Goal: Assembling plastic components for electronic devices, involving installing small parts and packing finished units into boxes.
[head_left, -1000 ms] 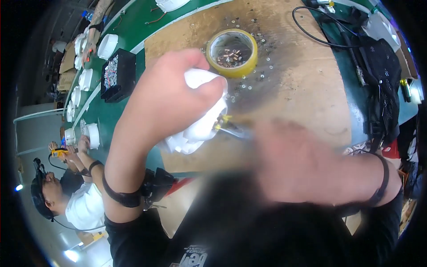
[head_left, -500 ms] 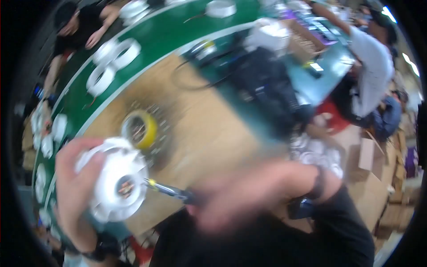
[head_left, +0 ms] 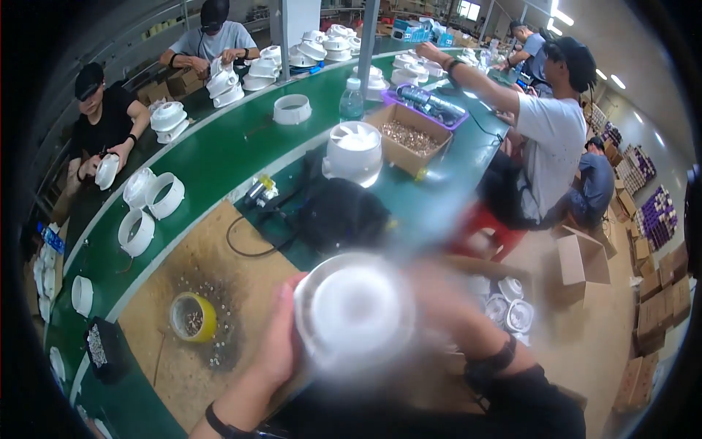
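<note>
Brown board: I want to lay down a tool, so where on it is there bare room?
Bare board shows between the black bin and the yellow ring, and between the scattered washers and the left hand. Crowded: around the ring, among the washers; a black cable loops over the upper right edge.

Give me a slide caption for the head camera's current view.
Left hand holding a round white part, right hand blurred beside it; yellow ring around small pieces on a brown board.

A housing (head_left: 355,311) is positioned between the left hand (head_left: 280,336) and the right hand (head_left: 441,298). To their left, a ring (head_left: 209,320) containing small parts (head_left: 193,322) is set on a board (head_left: 259,289); beyond them, a carton (head_left: 398,154) is placed on a table (head_left: 468,157).
</note>
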Available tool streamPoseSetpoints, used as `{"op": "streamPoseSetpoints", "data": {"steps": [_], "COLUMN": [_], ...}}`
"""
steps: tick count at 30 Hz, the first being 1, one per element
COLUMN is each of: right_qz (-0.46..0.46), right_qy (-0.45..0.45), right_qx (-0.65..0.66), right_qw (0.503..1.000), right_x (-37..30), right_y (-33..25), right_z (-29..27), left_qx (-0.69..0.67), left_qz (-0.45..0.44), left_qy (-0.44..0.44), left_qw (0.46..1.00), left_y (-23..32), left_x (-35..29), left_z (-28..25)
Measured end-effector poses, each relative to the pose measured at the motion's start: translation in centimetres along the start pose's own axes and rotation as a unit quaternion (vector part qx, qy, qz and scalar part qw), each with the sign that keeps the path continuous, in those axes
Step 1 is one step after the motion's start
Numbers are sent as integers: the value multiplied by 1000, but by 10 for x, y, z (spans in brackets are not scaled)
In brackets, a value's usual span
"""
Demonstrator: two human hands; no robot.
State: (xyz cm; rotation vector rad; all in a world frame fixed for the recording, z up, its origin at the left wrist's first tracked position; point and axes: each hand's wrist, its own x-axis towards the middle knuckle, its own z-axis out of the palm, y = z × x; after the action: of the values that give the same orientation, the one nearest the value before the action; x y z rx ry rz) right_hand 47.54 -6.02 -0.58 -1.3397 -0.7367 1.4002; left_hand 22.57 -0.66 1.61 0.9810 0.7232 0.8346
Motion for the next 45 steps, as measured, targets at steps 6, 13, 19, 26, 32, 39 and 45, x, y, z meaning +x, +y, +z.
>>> {"op": "streamPoseSetpoints", "data": {"steps": [6,13,19,26,32,39,45], "right_qz": [-188,-266,-191,-135,267,209,205], "right_qy": [224,473,425,381,174,118,128], "right_qx": [107,134,-102,-107,-425,-563,-494], "right_qw": [950,829,879,908,847,791,835], "right_x": [24,101,154,101,21,13,47], "right_y": [-5,-1,15,59,304,473,441], "right_z": [-138,-238,-380,-260,-316,-341,-255], "left_qx": [694,754,728,773,791,785,811], "left_qz": [191,97,102,44,50,53,17], "left_qy": [-66,-103,-150,-103,-80,-74,-27], "left_qw": [691,642,662,625,605,613,585], "left_y": [-13,-25,-44,-34,-40,-44,-24], "left_x": [-51,-92,-76,-88,-87,-83,-95], "left_z": [-26,-60,-61,-58,-57,-61,-51]}}
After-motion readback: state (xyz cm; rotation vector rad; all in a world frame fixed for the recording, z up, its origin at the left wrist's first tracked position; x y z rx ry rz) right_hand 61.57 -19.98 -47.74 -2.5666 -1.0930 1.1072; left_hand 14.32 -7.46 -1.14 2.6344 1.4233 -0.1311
